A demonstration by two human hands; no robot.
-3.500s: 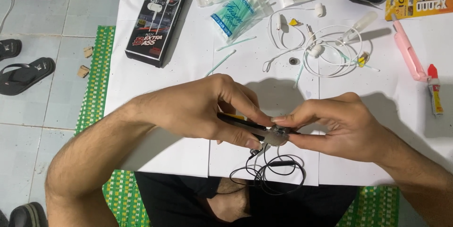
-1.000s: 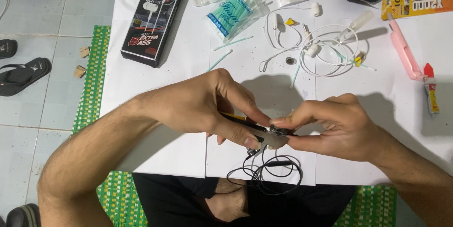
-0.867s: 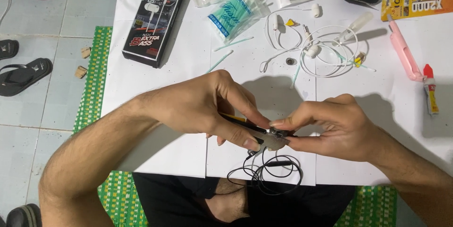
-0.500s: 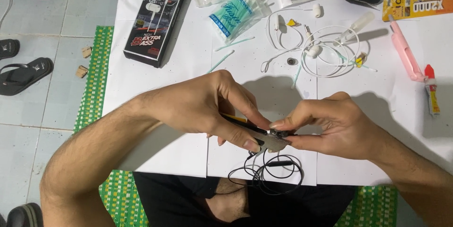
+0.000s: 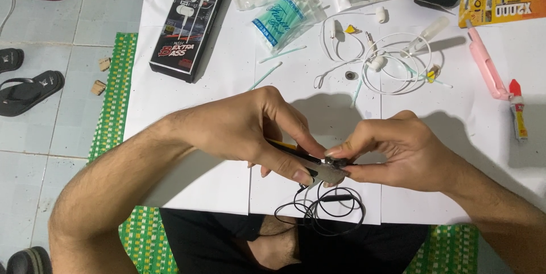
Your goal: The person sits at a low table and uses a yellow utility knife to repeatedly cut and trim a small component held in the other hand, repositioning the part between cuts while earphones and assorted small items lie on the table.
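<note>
Earbud point(image 5: 340, 163) pinched between both hands point(image 5: 318, 149)

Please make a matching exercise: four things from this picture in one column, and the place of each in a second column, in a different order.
Things:
1. black earphone cable
2. pink tool
3. black earphone box
4. bag of cotton swabs

Places:
A. far left part of the white sheet, near the green mat
B. right side, beside the small red-capped tube
C. coiled at the near edge, below both hands
D. top middle, between the black box and the white earphones

Pairs: 1-C, 2-B, 3-A, 4-D
</note>
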